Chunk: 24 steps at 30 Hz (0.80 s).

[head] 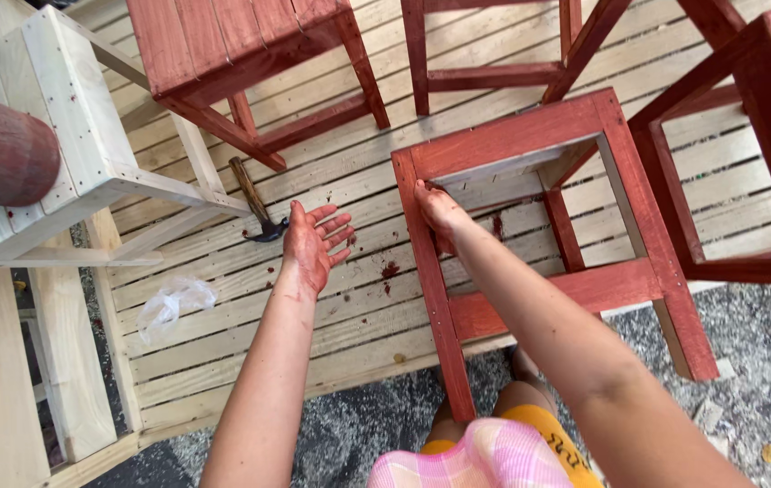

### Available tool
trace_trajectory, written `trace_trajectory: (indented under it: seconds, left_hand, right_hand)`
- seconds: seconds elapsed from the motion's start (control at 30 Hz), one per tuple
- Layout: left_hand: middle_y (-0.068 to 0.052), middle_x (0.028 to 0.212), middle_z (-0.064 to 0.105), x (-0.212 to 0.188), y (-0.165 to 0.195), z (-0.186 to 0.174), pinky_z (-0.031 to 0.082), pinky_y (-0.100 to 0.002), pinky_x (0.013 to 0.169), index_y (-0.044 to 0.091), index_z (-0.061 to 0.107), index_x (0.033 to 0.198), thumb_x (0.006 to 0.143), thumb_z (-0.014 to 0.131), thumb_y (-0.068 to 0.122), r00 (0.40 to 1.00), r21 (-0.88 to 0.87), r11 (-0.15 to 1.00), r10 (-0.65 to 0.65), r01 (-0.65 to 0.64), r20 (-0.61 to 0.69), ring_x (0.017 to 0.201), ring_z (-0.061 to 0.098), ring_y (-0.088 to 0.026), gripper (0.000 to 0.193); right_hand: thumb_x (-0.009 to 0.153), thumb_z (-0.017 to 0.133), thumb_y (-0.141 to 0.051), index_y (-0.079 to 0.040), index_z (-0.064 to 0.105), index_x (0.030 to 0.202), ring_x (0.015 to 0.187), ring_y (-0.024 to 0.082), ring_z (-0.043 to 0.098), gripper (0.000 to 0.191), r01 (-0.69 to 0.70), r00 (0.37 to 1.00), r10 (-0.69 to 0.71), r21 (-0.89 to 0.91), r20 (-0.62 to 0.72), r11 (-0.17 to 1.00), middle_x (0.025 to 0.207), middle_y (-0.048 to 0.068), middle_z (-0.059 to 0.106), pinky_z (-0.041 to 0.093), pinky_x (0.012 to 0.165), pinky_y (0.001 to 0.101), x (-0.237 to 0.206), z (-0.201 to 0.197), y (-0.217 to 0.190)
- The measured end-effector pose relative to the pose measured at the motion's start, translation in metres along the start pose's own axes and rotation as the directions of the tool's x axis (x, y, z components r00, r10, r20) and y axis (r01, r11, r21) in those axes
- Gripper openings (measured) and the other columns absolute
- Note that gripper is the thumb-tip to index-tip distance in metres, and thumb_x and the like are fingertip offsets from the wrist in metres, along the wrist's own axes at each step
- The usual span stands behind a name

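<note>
The right hand (439, 210) is closed on the top corner of a red stool frame (575, 289), which is tipped on its side on the slatted platform (223, 352); the fingers are curled over the upper rail beside the leg. The frame is open, and only pale slats are seen through it. The left hand (315, 246) is held free above the platform, palm up, fingers spread wide, stained red, with nothing in it. A hammer (257, 206) lies just beyond its fingertips, the head nearest the hand. Red spots (390, 269) are scattered on the slats between the two hands. A crumpled clear bag (173, 303) lies to the left of the left forearm. An unpainted stool (60, 136) stands further left, and more red stools (241, 54) are set along the far edge.
</note>
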State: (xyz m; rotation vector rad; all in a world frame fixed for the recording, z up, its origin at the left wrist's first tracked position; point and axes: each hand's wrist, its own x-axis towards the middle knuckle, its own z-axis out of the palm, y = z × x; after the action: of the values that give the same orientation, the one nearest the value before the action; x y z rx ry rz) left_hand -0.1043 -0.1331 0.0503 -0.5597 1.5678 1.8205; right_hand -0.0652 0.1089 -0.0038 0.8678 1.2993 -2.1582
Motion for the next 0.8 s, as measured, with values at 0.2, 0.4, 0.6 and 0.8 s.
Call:
trace_trajectory:
  seconds: [0.2,0.4,0.6,0.8]
  left_hand:
    - [-0.011,0.129,0.066,0.005,0.002,-0.011,0.041,-0.057,0.105,0.011,0.053,0.137,0.097,0.018,0.072,1.0,-0.012,1.0,0.007,-0.007,-0.001,0.118,0.062,-0.027,0.081]
    - [-0.01,0.128,0.066,0.004,0.0,-0.015,0.041,-0.057,0.104,0.013,0.054,0.133,0.097,0.02,0.072,1.0,-0.033,0.999,-0.002,0.002,0.007,0.117,0.062,-0.026,0.077]
    - [-0.01,0.126,0.067,0.0,0.006,0.0,0.042,-0.059,0.103,0.012,0.054,0.132,0.097,0.02,0.072,1.0,-0.029,1.0,0.004,-0.003,0.014,0.115,0.063,-0.026,0.078]
    - [-0.01,0.125,0.068,-0.007,0.017,0.021,0.042,-0.058,0.104,0.011,0.055,0.134,0.097,0.019,0.071,0.999,-0.013,1.0,0.028,-0.028,0.034,0.115,0.063,-0.027,0.079]
  right_hand:
    - [0.101,0.038,-0.056,-0.005,0.047,0.145,0.114,0.032,0.064,0.068,-0.045,0.992,0.03,-0.12,-0.125,0.992,0.134,0.018,0.062,0.054,0.094,0.0534,-0.005,0.004,0.007]
    - [0.101,0.035,-0.064,-0.007,0.034,0.151,0.132,0.031,0.049,0.076,-0.059,0.982,-0.034,-0.47,-0.186,0.881,0.15,0.017,0.045,0.044,0.105,0.0486,0.003,-0.005,0.022]
    - [0.101,0.039,-0.06,0.0,0.059,0.13,0.127,0.039,0.059,0.07,-0.072,0.979,-0.111,-0.802,-0.17,0.593,0.135,0.025,0.063,0.048,0.106,0.0458,-0.031,-0.019,0.075]
    - [0.1,0.044,-0.051,-0.007,0.065,0.127,0.122,0.043,0.06,0.055,0.033,0.996,-0.085,-0.93,0.002,0.365,0.129,0.023,0.067,0.049,0.1,0.0485,-0.068,-0.036,0.081]
